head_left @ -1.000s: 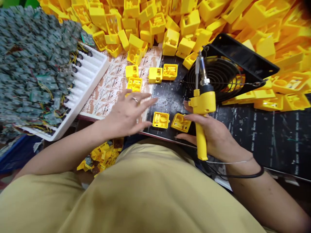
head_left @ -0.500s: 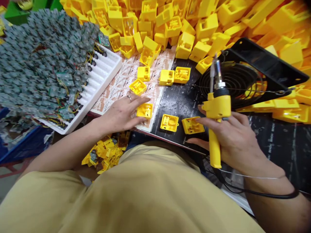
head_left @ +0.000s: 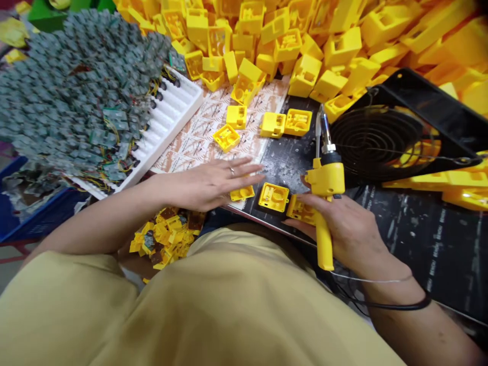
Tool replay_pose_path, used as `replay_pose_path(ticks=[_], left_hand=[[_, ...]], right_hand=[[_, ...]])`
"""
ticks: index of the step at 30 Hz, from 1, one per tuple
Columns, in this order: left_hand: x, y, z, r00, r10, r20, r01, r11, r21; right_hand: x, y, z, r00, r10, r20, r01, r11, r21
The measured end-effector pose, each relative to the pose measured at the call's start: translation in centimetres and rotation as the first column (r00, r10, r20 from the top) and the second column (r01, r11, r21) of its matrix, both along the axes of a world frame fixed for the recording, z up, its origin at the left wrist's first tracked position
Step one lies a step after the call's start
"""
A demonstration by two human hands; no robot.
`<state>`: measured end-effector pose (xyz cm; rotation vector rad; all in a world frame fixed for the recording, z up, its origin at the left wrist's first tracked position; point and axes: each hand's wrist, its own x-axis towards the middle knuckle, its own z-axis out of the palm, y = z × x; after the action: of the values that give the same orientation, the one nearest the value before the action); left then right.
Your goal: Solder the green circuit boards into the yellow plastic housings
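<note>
My left hand [head_left: 217, 184] is open, fingers stretched out, above a small yellow plastic case [head_left: 243, 193] that it partly covers. Whether it touches that case I cannot tell. A yellow soldering gun [head_left: 325, 179] with a solder wire feed is held in my right hand [head_left: 348, 223], its metal tip pointing up and away from me. The thumb and a fingertip of that hand are at another yellow case [head_left: 301, 209], part of which is hidden. Between my hands lies an open yellow case [head_left: 273, 197], its inside facing up.
Farther back stand several loose cases [head_left: 272, 124] before a large heap of yellow housings [head_left: 251, 40]. At left, a white foam tray [head_left: 173, 114] carries many wired circuit boards [head_left: 87, 96]. A black fan [head_left: 375, 137] lies at right; a box of yellow pieces [head_left: 168, 236] sits below the table edge.
My left hand has moved right, from the side of the case to over it, fingers straighter. My right hand, with the soldering gun, has come slightly left and closer around its case. The view has shifted slightly.
</note>
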<state>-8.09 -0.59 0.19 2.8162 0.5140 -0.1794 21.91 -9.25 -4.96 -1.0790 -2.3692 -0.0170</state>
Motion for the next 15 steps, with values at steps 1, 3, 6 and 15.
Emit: replay_pose_path(ticks=[1,3,6,15], left_hand=[[0.2,0.2,-0.4,1.000,-0.023,0.009,0.023,1.000,-0.016],[0.7,0.3,-1.0,1.000,0.017,-0.013,-0.017,1.000,-0.012],[1.8,0.1,-1.2,0.991,0.118,-0.057,-0.116,0.993,0.034],[4.4,-0.8,-1.7,0.977,0.215,0.005,-0.214,0.970,0.111]], right_hand=[[-0.1,0.1,-0.1,1.000,0.007,-0.017,-0.007,1.000,0.000],[-0.2,0.3,-0.5,0.999,0.013,-0.046,-0.013,1.000,0.001],[-0.3,0.6,-1.6,0.997,0.016,-0.070,-0.015,1.000,0.011],[-0.7,1.8,-3.1,0.994,0.067,-0.082,-0.070,0.997,-0.044]])
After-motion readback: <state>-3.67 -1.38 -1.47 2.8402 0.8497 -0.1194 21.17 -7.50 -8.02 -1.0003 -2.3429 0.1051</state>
